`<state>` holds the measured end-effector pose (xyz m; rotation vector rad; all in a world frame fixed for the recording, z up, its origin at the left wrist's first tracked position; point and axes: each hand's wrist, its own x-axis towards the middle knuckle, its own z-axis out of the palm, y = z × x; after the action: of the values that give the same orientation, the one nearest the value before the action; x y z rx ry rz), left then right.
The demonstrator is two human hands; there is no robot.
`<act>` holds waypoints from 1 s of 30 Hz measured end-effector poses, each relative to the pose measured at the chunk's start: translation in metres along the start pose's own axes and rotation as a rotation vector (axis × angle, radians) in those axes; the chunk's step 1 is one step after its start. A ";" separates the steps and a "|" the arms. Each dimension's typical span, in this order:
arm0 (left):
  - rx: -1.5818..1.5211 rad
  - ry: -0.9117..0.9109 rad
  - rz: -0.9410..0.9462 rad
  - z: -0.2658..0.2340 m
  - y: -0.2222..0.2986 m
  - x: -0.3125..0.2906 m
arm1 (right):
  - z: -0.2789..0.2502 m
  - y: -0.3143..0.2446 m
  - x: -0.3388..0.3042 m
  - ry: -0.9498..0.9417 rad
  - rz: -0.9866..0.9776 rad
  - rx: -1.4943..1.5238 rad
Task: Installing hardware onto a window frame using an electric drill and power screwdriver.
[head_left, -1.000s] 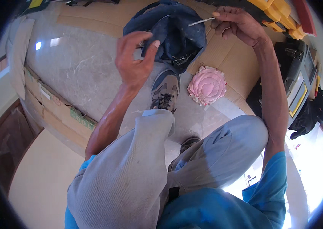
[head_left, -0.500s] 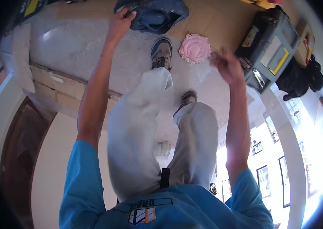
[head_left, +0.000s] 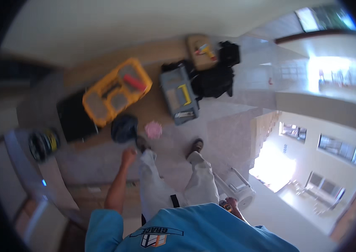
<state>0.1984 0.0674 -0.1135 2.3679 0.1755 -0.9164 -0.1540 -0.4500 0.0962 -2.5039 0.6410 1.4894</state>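
I stand upright and look down past my blue shirt and grey trousers to the floor. My left hand (head_left: 128, 157) hangs out in front of my left leg with its fingers curled; nothing shows in it. It is above and short of a dark blue cloth bundle (head_left: 124, 128) on the floor. A pink ruffled thing (head_left: 153, 129) lies just right of that bundle. My right hand (head_left: 231, 205) is down at my right hip, mostly hidden by my shirt. A small yellow and black object shows against it; the grip is unclear.
A yellow organiser case (head_left: 117, 91), a black case (head_left: 75, 117), a grey toolbox (head_left: 179, 95) and a black bag (head_left: 215, 75) lie on cardboard ahead. A cable reel (head_left: 43, 143) sits far left. A white stool (head_left: 240, 190) stands by my right leg.
I have risen from a crouch to standing, so the floor things are now far and small. Both hands have left the blue bundle and dropped toward my sides.
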 end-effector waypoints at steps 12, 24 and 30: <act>0.328 -0.139 0.196 0.028 0.334 -0.015 | -0.006 0.148 0.079 0.385 0.423 0.348; 0.009 -0.373 0.632 0.141 0.755 -0.039 | -0.461 0.268 0.152 0.228 -0.332 2.272; -0.324 -0.369 0.409 0.153 0.867 0.017 | -0.582 0.282 0.204 -0.096 -0.545 2.432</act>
<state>0.4008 -0.7304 0.1990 1.8086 -0.2778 -1.0111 0.2722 -0.9615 0.2285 -0.4525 0.7261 -0.0528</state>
